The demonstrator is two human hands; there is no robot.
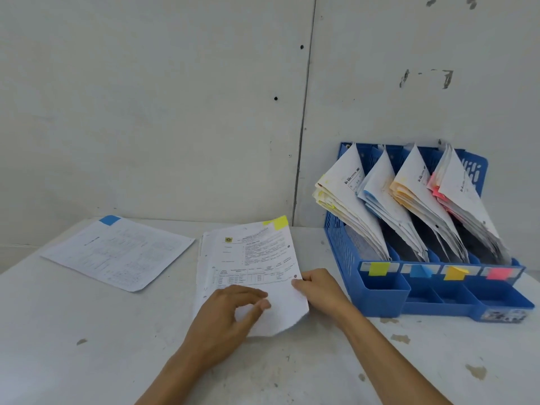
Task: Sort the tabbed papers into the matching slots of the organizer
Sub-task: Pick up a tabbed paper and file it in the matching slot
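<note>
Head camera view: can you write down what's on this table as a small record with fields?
Held sheet: yellow-tabbed paper, on more sheets on the table
Right hand: pinches its right edge
Left hand: on its lower part, blurred, grip unclear
Set aside: blue-tabbed paper, far left
Organizer: blue, four slots holding papers
Slot labels, left to right: yellow label, blue label, orange label, pink label

Bare forearms (380, 346) (slender fingers (248, 292))
</note>
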